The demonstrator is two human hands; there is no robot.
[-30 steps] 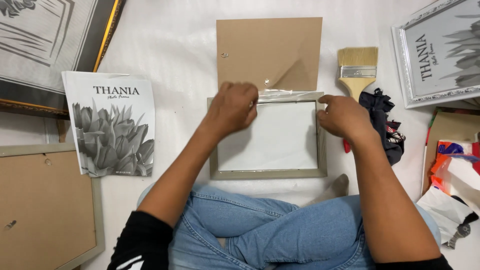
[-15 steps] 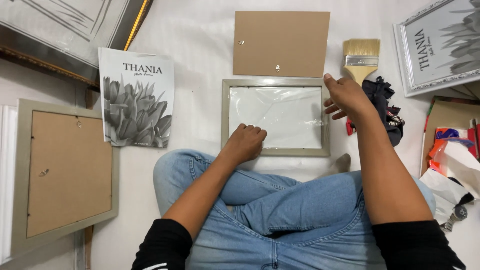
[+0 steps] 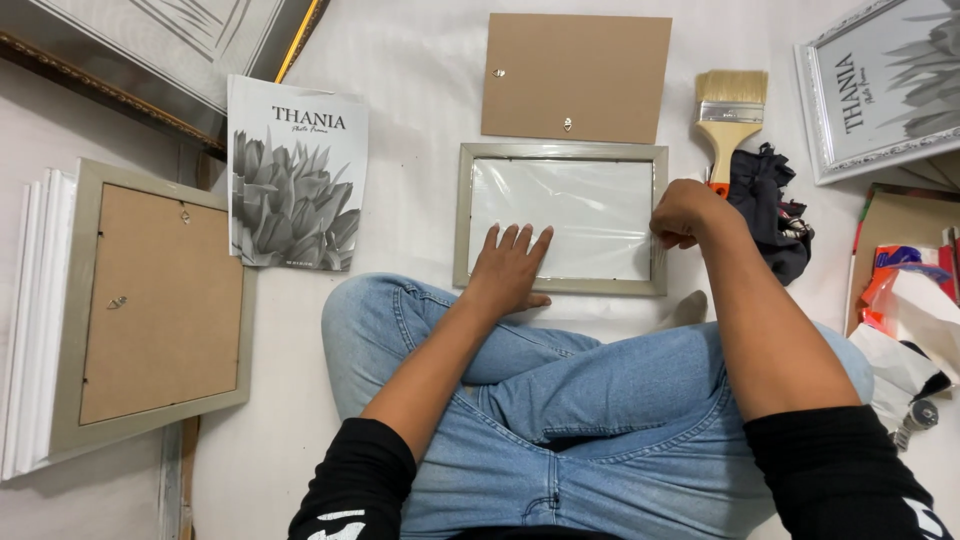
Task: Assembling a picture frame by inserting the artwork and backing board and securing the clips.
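Frame [image 3: 560, 150] flat, long axis left-right; left hand [image 3: 512, 268] spread flat, right hand [image 3: 684, 213] curled on right edge.

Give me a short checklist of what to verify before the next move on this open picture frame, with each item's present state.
1. Left hand flat on the frame's lower edge: ok.
2. Right hand at the frame's right rail: ok.
3. Clear sheet seated fully in the frame: cannot tell.
4. Brown backing board off the frame, lying above it: ok.
5. Brush beside the frame, untouched: ok.
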